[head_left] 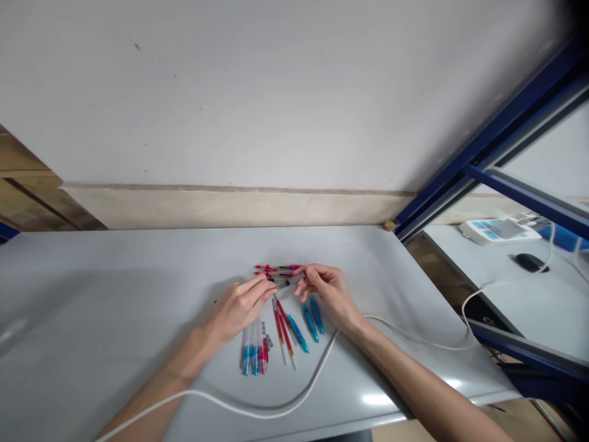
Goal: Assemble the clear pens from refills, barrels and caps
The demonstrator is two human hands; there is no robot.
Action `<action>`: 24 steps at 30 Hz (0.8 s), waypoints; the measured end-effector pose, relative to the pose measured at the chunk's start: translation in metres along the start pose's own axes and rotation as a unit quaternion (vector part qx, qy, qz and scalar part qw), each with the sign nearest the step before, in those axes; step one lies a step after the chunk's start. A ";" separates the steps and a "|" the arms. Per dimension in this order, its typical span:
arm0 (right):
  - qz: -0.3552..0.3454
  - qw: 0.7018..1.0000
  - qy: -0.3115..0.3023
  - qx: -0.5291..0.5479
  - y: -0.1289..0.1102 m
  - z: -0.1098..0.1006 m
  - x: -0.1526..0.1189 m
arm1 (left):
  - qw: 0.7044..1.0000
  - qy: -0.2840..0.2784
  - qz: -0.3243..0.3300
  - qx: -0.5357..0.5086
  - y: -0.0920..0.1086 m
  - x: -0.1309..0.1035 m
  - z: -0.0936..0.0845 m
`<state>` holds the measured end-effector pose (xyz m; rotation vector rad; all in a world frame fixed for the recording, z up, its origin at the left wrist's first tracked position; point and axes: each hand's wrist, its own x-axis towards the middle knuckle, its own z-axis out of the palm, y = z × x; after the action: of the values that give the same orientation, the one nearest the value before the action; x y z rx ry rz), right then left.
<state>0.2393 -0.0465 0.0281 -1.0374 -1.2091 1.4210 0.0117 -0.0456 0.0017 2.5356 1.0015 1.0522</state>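
Two likely light, stiff pen parts [297, 279], best held mid-barrel, sat below centre-frame, pinched by left hand [242, 302] and right hand [332, 294].

- left hand [242, 307]: one, bare, slim-fingered
- right hand [335, 296]: one, bare, slim-fingered
- left forearm [181, 363]: bare, tapering to wrist
- right forearm [405, 371]: bare, likewise tapered

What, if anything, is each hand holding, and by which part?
Right hand: a slim, grey, tube-shaped pen piece, by its right end. Left hand: a slim, dark-tipped pen piece, by its left end. Whether they join cannot be told.
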 end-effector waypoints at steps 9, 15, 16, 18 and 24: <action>-0.197 0.961 -0.033 -0.194 0.001 -0.003 -0.006 | 0.998 -0.045 -0.037 0.008 0.008 0.007 -0.006; -0.289 0.907 -0.051 -0.302 0.002 0.006 -0.015 | 0.990 -0.077 -0.016 0.119 0.024 0.009 0.001; -0.271 0.910 -0.032 -0.311 0.002 0.006 -0.016 | 0.989 -0.068 -0.010 0.129 0.026 0.010 0.001; -0.249 0.912 -0.011 -0.324 0.003 0.006 -0.015 | 0.988 -0.060 -0.007 0.144 0.031 0.011 0.002; -0.322 0.900 -0.069 -0.286 0.005 0.008 -0.016 | 0.987 -0.097 -0.051 0.114 0.032 0.011 0.004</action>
<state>0.2332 -0.0644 0.0244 -0.7883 -1.9243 0.6313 0.0365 -0.0613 0.0186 2.6672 1.2417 0.6822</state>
